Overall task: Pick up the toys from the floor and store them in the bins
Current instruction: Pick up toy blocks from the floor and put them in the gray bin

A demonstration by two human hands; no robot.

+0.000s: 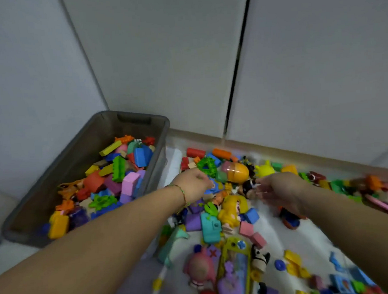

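Left hand [194, 184] grip hidden over toys [236, 172]; right hand [281, 191] grip blurred, cannot tell.

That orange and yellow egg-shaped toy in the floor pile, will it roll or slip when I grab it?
The egg toy looks rounded and glossy, so it will probably roll if nudged and may slip from a loose pinch. The yellow toy nearby might stop a roll that way.

We are finding the grey bin [162, 135] open at the top, blocks [126, 172] filling it only partway, so room is showing under its rim. Right of it, toys [229, 208] are crowding the white mat [272, 235], leaving bare patches only nearer us. Pale cabinet doors [183, 67] are walling off the far side just behind both.
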